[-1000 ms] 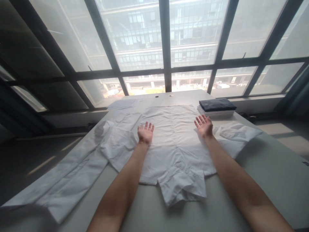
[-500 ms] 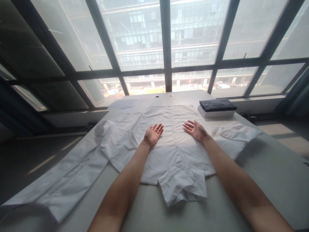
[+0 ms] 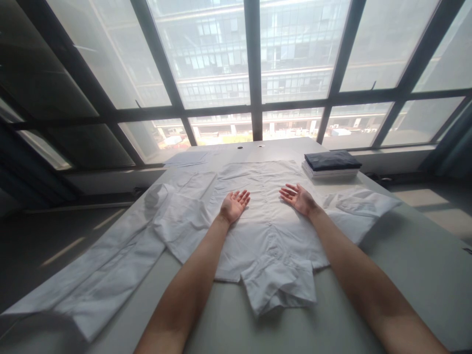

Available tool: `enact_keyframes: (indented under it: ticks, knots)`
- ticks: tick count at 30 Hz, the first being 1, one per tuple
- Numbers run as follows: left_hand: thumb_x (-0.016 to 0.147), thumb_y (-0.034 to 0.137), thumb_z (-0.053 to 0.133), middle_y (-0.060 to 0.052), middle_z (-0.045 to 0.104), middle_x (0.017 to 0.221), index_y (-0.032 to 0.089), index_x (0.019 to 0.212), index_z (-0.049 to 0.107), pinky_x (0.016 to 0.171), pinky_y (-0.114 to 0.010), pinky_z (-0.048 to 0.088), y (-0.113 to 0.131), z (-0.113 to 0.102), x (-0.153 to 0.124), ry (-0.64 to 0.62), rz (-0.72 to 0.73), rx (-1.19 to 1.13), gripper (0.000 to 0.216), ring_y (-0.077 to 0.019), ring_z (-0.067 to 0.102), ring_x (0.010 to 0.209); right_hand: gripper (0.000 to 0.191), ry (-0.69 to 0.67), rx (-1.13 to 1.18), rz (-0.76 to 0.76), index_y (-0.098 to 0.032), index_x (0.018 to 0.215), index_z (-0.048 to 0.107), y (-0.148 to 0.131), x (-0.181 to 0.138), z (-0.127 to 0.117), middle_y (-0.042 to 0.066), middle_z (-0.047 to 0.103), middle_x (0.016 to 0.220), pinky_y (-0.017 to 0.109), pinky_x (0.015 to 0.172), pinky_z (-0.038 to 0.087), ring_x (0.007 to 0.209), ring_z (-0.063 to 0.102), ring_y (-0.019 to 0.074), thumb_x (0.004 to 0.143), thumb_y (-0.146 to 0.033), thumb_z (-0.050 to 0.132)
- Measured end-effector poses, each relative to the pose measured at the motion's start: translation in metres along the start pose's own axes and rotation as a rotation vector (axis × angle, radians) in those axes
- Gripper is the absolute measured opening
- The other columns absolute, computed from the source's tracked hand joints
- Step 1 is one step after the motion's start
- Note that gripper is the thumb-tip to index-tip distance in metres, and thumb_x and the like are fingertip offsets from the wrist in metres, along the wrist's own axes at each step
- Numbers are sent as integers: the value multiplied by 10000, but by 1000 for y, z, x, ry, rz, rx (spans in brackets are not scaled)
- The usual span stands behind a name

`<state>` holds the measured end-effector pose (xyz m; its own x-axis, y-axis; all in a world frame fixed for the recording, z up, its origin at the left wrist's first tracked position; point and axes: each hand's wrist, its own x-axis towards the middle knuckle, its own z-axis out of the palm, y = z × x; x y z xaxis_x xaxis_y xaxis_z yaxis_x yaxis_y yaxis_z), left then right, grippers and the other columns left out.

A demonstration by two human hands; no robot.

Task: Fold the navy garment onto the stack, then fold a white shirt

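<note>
A white shirt (image 3: 265, 236) lies spread flat on the grey table (image 3: 398, 275), collar toward me and sleeves out to both sides. My left hand (image 3: 233, 204) is over the shirt's middle, palm up, fingers spread and holding nothing. My right hand (image 3: 298, 197) is a little to its right, also palm up with fingers apart and empty. Both hands sit close together on either side of the button line.
Another white garment (image 3: 92, 280) drapes over the table's left edge. A stack of folded clothes (image 3: 331, 163), dark piece on top, stands at the back right. More white cloth (image 3: 188, 158) lies at the far left corner. Large windows run behind the table.
Over the last second both hands came inward from wider apart to the shirt's middle. Since half a second ago they have barely moved.
</note>
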<state>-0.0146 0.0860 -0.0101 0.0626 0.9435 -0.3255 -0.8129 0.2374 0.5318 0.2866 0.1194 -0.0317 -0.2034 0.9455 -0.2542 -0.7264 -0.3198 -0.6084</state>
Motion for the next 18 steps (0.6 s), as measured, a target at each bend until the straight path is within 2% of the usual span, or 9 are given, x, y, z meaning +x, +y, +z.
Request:
enact_keyframes:
  ticks: [3,5,10,13,16,18]
  knots:
    - [1085,325,327,-190,614,1399,226,1570,296,846,-426,651,5,-3,3,18,19,-28,496,-269,688,1217,381,41,40,-4,-187,1313,557,-4,2,-4,210,620,1353,477,824,660,1183,701,275,1090,-409,341]
    - [1085,320,319,-180,614,1400,233,1565,306,842,-409,652,14,-6,5,68,72,-51,488,-260,689,1215,394,110,92,-52,-223,1395,490,-10,3,-8,204,559,1450,480,846,649,1223,682,254,1090,-404,318]
    - [1084,294,256,-147,611,1408,261,1464,434,879,-382,635,47,-21,8,259,282,-25,421,-218,698,1190,506,311,183,-311,-301,1514,352,-28,5,-22,147,385,1628,476,1048,536,1403,539,171,1061,-511,270]
    - [1077,285,245,-133,596,1432,266,1404,487,956,-372,599,60,-29,8,324,365,5,408,-195,661,1246,544,371,164,-425,-323,1485,384,-31,7,-27,105,329,1661,493,1139,441,1480,436,140,1026,-582,247]
    - [1059,275,294,-112,571,1477,269,1325,551,1065,-372,529,60,-30,10,363,449,59,370,-176,593,1336,531,386,116,-503,-325,1368,496,-29,8,-29,90,375,1628,525,1171,389,1484,428,154,996,-617,255]
    - [1048,279,348,-82,569,1496,266,1254,604,1129,-355,468,55,-28,12,359,503,95,330,-162,550,1380,522,367,77,-525,-321,1270,557,-28,9,-30,91,435,1580,540,1160,398,1450,469,172,984,-627,246]
